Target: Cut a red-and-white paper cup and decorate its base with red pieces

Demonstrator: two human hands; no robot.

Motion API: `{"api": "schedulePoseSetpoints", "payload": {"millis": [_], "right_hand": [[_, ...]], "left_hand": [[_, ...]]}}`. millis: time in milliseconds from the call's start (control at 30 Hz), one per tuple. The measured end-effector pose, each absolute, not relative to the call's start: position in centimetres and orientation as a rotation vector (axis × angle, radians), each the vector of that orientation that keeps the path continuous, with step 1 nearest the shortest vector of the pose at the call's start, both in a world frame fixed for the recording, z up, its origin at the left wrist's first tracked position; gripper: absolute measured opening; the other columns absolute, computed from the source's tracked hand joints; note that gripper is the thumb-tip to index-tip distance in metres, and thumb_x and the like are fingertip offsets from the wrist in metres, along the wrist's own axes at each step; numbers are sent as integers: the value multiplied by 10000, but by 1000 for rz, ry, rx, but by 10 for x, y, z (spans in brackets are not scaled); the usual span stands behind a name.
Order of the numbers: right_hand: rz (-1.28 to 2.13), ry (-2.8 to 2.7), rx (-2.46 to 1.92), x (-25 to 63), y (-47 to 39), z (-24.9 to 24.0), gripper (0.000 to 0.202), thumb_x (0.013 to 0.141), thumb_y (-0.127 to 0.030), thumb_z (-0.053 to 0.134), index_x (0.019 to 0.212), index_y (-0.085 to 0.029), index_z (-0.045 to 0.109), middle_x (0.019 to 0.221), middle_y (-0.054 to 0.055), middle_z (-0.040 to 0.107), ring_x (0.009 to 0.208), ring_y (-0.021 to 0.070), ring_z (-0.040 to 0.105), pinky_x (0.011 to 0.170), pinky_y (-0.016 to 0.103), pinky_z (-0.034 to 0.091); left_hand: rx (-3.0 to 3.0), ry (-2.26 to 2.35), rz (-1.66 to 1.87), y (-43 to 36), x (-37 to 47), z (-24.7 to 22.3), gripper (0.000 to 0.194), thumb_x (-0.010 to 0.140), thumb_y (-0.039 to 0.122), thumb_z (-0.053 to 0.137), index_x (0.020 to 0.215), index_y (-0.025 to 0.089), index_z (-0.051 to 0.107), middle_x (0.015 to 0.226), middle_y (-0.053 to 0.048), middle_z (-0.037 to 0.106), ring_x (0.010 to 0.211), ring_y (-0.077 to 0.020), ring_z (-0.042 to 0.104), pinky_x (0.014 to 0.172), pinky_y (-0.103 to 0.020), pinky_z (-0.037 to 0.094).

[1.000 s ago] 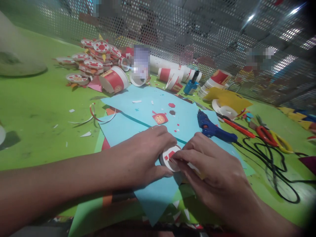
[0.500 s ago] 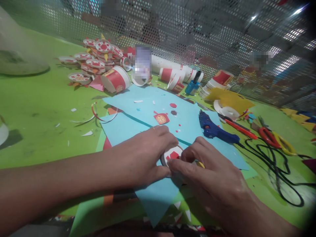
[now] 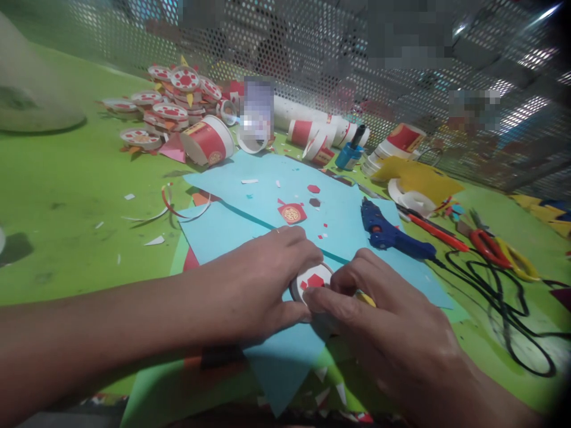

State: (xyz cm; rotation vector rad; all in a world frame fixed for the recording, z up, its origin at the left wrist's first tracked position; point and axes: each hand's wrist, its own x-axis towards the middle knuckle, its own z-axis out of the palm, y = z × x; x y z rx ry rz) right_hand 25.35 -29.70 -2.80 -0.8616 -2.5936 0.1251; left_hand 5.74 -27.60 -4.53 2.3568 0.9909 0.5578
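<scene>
A small round white paper disc (image 3: pixel 305 276) with red paper pieces stuck on its face sits between my hands, over blue paper sheets (image 3: pixel 250 178). My left hand (image 3: pixel 281 279) grips its left edge, thumb below and fingers above. On its right side is my right hand (image 3: pixel 370 297), the thumb pressing on a red piece and the fingers curled; a bit of yellow paper (image 3: pixel 366 298) shows beside them. Just beyond lie a red paper scrap with a gold print (image 3: pixel 292 213) and a red hexagon (image 3: pixel 313 189). The disc's underside is hidden.
A blue glue gun (image 3: pixel 395 235) with a black cord (image 3: pixel 504 297) lies right, near scissors (image 3: pixel 491 246). At the back are red-and-white paper cups (image 3: pixel 209 142), a blue bottle (image 3: pixel 348 156) and a pile of decorated discs (image 3: pixel 172 110). A perforated metal screen (image 3: pixel 312 53) stands behind.
Both hands keep their hold on the disc. The right thumb has shifted very slightly on its face, and the view has tilted a little.
</scene>
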Motion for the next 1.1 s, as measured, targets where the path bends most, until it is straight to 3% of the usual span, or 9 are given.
{"api": "schedulePoseSetpoints", "payload": {"millis": [700,1100], "right_hand": [[145,-2548,-799,251,-297,-31,242,814,5,469,853,-74,694,701,64,513,653,157,368,560,296,279],[217,-2610,-820,257,-303,-24,220,827,-26,446,861,-92,654,718,78,522,655,177,390,571,322,344]], "left_hand": [[2364,1011,550,-275,58,-46,242,798,286,630,983,154,548,956,-43,502,978,-220,484,786,-332,404],[2361,1002,581,-275,58,-47,247,781,278,648,978,165,551,945,-33,507,947,-211,489,778,-329,402]]}}
